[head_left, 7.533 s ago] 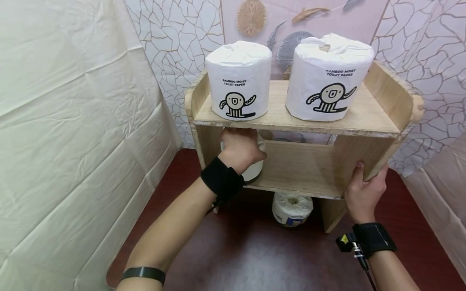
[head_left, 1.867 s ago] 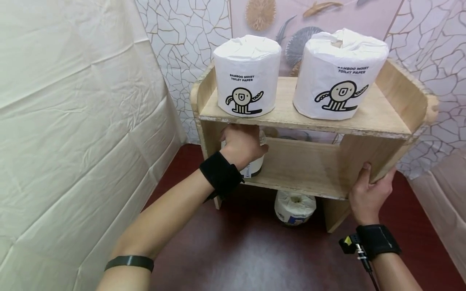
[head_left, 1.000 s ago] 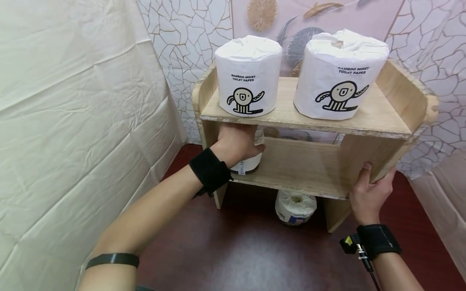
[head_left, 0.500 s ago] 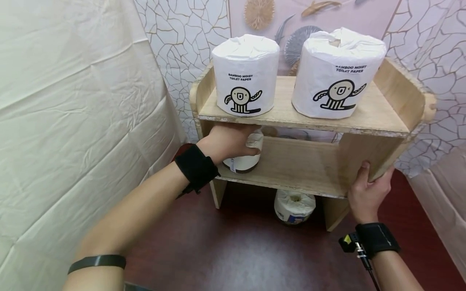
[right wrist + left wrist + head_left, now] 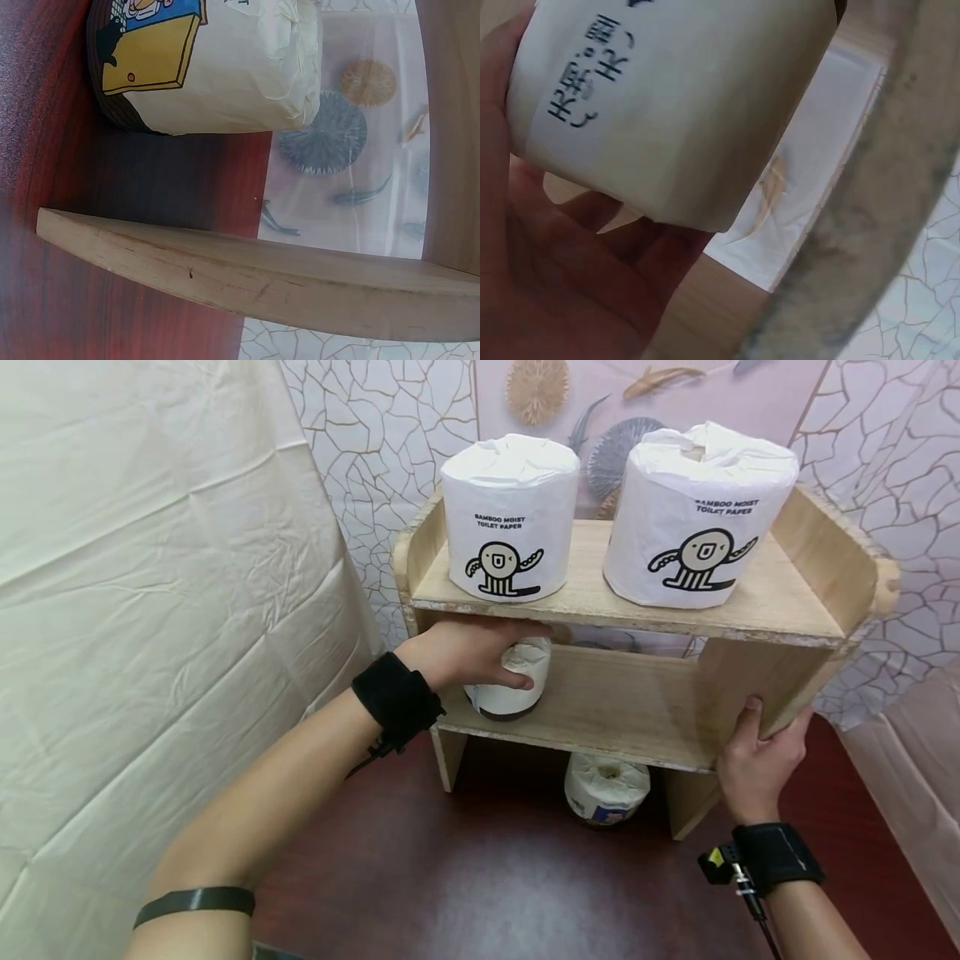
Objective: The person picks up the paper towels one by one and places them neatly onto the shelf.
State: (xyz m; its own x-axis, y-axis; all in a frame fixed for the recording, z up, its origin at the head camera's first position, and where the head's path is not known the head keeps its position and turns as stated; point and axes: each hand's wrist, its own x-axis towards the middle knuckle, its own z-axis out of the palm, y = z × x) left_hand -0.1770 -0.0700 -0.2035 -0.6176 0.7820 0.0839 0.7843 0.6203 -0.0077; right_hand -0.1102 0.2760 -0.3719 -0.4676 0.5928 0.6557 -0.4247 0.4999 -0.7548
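Observation:
My left hand [image 5: 476, 652] reaches into the middle level of a small wooden shelf [image 5: 630, 710] and grips a wrapped toilet roll [image 5: 504, 700]. Its thumb lies across the roll's front, and the other fingers go round the far side, partly under the upper board. Seen from the left wrist, the cream roll [image 5: 682, 105] with printed characters lies between thumb and fingers. My right hand [image 5: 761, 760] holds the right side panel, thumb on the inner face. That hand does not show in the right wrist view, where the panel's edge [image 5: 225, 281] crosses the picture.
Two larger white toilet rolls, a left one [image 5: 510, 527] and a right one [image 5: 697, 527], stand on the top board. Another wrapped roll [image 5: 607, 789] stands on the dark red tabletop [image 5: 525, 877] below the shelf. A cream cloth [image 5: 165, 610] hangs at the left.
The left wrist and forearm have swung left, and the held roll has turned, its front label sliding leftward. More of the roll shows now. The right hand keeps its hold on the panel.

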